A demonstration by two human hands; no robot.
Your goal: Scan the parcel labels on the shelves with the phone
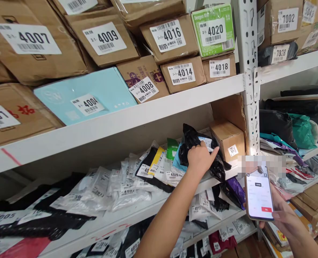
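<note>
My left hand (pixel 201 159) reaches onto the middle shelf and lies against a black plastic mailer parcel (pixel 191 138), partly covering its white label. The thumb stands out to the right, apart from the fingers, so the hand looks open; some fingertips are hidden. Beside the parcel, on its right, sits a brown carton (pixel 226 138) labelled 1014. To the left are a light blue packet (pixel 178 161) and a green packet (pixel 172 147). My right hand (pixel 279 206) is closed around a smartphone (pixel 259 193) with a lit screen and a red button.
Numbered cartons and a light blue box (pixel 80 91) fill the upper shelf (pixel 148 114). Clear bagged parcels (pixel 129 199) lie along the middle shelf. A perforated white upright (pixel 251 89) divides this rack from another on the right. More parcels lie on the lower shelves.
</note>
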